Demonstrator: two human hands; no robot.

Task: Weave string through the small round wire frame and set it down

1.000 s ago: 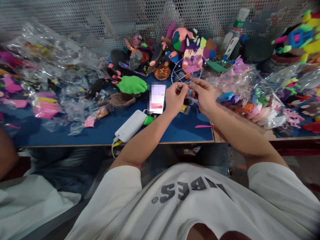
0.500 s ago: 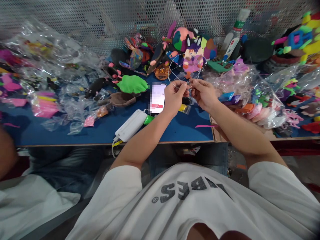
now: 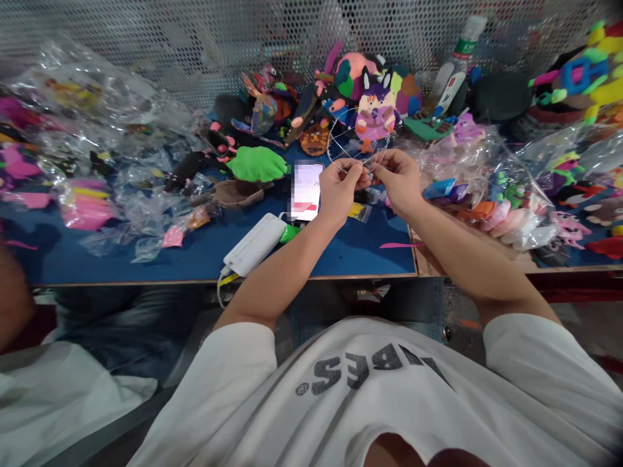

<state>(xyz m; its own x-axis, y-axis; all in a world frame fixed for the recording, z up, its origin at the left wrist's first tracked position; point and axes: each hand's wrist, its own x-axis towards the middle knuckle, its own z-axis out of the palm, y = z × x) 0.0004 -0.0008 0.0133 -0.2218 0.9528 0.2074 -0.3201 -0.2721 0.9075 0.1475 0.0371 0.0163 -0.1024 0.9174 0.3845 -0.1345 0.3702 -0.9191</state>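
Note:
My left hand (image 3: 342, 188) and my right hand (image 3: 402, 180) are close together above the blue table, fingertips pinched. Between them is a thin pale string (image 3: 329, 144), which bends into loose loops beyond the fingers; what its ends do at the fingertips is too small to make out. Just past the hands stands a purple and pink clay animal figure (image 3: 374, 120) with pointed dark ears, and part of the string passes in front of it. A lit phone (image 3: 305, 194) lies beside my left hand.
A white power bank (image 3: 256, 243) with a cable lies near the table edge. Bagged clay pieces (image 3: 90, 204) crowd the left, more bags (image 3: 511, 194) the right. A pink plastic knife (image 3: 396, 246) lies in front. A bottle (image 3: 464, 48) leans by the perforated screen. Another person's arm (image 3: 14, 295) is at left.
My right hand has shifted slightly and its fingers have curled in closer to my left fingertips. The string loops have changed shape a little. My left hand stays nearly in place.

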